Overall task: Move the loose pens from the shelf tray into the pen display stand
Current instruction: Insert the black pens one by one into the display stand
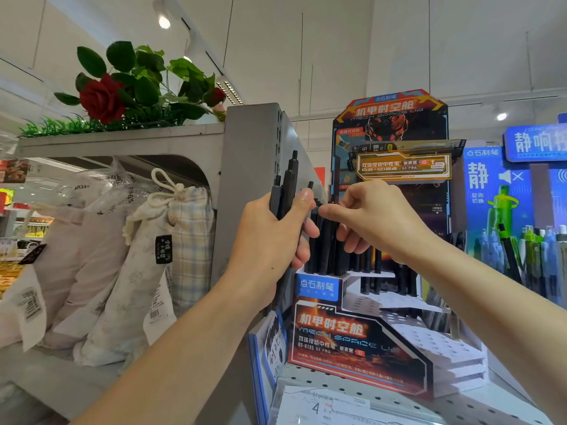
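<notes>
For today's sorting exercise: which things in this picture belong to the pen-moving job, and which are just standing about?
Belong to the job:
left hand, gripping a bunch of black pens
right hand, pinching a pen at the stand
pen display stand
black pens already in the stand

Just standing about:
red rose
cloth bags
blue pen display

Two hands up: left hand (270, 240) at nine o'clock of the display stand (362, 332), right hand (368, 219) at its twelve. At least three black pens (287, 191) stick up from the left fist; exact count unclear. One dark cluster of pens in the stand (325, 250), too packed to count. Two red roses (101, 98) at ten o'clock. Three fabric bags (129, 271) at eight.
</notes>
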The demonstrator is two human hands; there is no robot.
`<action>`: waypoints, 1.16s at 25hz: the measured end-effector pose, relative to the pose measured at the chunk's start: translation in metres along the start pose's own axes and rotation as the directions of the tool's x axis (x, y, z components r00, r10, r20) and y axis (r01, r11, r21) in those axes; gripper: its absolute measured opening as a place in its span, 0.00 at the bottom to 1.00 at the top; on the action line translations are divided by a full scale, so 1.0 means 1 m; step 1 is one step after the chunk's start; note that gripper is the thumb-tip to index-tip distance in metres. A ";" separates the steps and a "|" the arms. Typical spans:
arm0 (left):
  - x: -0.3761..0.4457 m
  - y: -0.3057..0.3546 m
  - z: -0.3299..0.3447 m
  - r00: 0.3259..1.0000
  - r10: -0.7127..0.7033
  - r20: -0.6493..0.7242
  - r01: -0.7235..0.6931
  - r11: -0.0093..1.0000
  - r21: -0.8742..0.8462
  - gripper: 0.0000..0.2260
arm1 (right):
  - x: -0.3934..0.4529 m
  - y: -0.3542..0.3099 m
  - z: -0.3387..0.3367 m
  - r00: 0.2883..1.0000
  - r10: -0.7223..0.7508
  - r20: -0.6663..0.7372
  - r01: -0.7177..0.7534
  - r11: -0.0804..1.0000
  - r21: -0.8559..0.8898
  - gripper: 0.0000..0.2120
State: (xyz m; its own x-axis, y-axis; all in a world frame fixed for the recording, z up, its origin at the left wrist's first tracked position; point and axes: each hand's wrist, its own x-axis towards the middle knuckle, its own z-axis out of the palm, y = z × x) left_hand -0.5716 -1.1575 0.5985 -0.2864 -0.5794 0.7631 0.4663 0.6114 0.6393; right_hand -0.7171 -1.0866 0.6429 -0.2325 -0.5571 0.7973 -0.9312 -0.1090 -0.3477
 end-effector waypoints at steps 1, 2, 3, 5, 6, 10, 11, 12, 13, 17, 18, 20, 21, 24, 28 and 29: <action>-0.001 0.001 0.000 1.000 -0.001 -0.003 0.001 1.000 -0.015 0.13 | 0.000 -0.002 0.000 1.000 -0.006 0.004 0.006 0.999 -0.032 0.16; -0.001 0.001 0.001 1.000 -0.002 -0.005 0.002 1.000 -0.023 0.13 | 0.000 -0.003 0.000 1.000 -0.010 0.013 0.011 0.999 -0.041 0.16; -0.002 0.002 0.001 1.000 -0.003 -0.007 0.003 1.000 -0.025 0.13 | 0.000 -0.003 -0.001 1.000 -0.011 0.029 0.011 1.000 -0.024 0.15; -0.003 0.003 0.001 1.000 -0.004 -0.006 0.004 1.000 -0.015 0.12 | -0.001 -0.005 -0.004 0.998 0.001 0.064 -0.003 1.000 0.029 0.14; -0.003 0.003 0.001 1.000 -0.004 -0.008 0.004 1.000 -0.009 0.12 | -0.001 -0.006 -0.004 0.998 0.007 0.069 -0.008 1.000 0.018 0.15; -0.002 0.003 0.002 1.000 -0.015 -0.013 0.015 1.000 -0.014 0.12 | 0.000 -0.008 -0.002 0.999 0.020 0.038 -0.015 0.993 -0.121 0.17; -0.002 0.004 0.002 1.000 -0.017 -0.013 0.016 1.000 -0.017 0.12 | 0.001 -0.008 -0.002 0.999 0.020 0.036 -0.015 0.990 -0.137 0.17; -0.002 0.003 0.003 1.000 -0.017 -0.014 0.017 1.000 -0.017 0.12 | 0.001 -0.008 -0.001 0.999 0.021 0.039 -0.015 0.990 -0.142 0.17; -0.002 0.003 0.003 1.000 -0.015 -0.014 0.015 1.000 -0.015 0.11 | 0.001 -0.008 -0.001 0.999 0.023 0.045 -0.016 0.990 -0.140 0.16; -0.002 0.001 0.004 1.000 -0.014 -0.017 0.014 1.000 -0.005 0.11 | -0.001 -0.009 0.002 0.996 0.009 0.088 0.011 0.974 -0.224 0.17; -0.002 0.000 0.004 1.000 -0.018 -0.020 0.018 1.000 -0.006 0.11 | -0.002 -0.009 0.003 0.996 -0.011 0.089 0.035 0.961 -0.275 0.18; -0.002 -0.001 0.004 0.999 -0.028 -0.026 0.028 1.000 -0.015 0.11 | -0.005 -0.010 0.004 0.996 -0.054 0.070 0.076 0.923 -0.378 0.19; -0.002 -0.002 0.004 0.999 -0.032 -0.028 0.031 0.999 -0.022 0.11 | -0.005 -0.010 0.004 0.995 -0.075 0.061 0.094 0.905 -0.415 0.19; -0.003 -0.003 0.005 0.999 -0.031 -0.027 0.030 0.999 -0.032 0.10 | -0.005 -0.012 0.002 0.994 -0.075 0.073 0.099 0.901 -0.422 0.20; -0.004 -0.003 0.005 1.000 -0.018 -0.014 0.017 0.998 -0.063 0.09 | -0.010 -0.009 -0.005 0.988 -0.144 -0.049 0.123 0.946 -0.299 0.24; -0.004 -0.003 0.005 1.000 -0.017 -0.003 0.016 0.997 -0.082 0.08 | -0.014 -0.007 -0.008 0.993 -0.119 -0.029 0.116 0.990 -0.073 0.22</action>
State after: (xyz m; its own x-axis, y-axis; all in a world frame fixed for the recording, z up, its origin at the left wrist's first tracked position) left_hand -0.5763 -1.1541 0.5935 -0.2913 -0.5912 0.7521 0.5283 0.5560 0.6417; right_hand -0.7095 -1.0718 0.6385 -0.1281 -0.5164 0.8467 -0.9700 -0.1126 -0.2154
